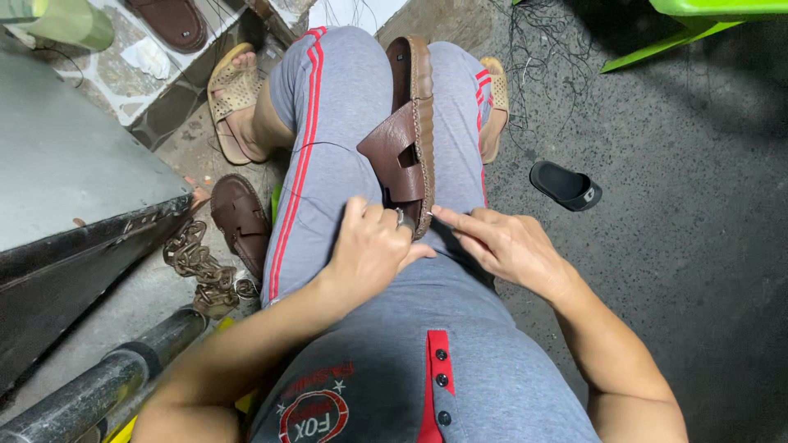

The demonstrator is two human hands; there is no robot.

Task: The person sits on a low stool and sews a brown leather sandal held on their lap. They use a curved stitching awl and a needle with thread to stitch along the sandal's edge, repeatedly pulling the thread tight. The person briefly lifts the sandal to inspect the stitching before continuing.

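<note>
A brown leather sandal (408,135) lies on its side between my knees, its sole edge toward the right, resting on my grey trousers with red stripes (324,123). My left hand (371,246) grips the sandal's near end, fingers curled around the heel, a ring on one finger. My right hand (505,244) is beside it with the forefinger and thumb pinched at the sole's stitched edge; what they pinch is too small to tell. A thin dark thread (316,146) runs across my left thigh.
A second brown sandal (240,220) lies on the floor at my left, beside a rusty chain (197,267) and a grey metal block (74,189). A black slipper (565,185) sits on the dark floor to the right. Green plastic furniture (689,20) stands far right.
</note>
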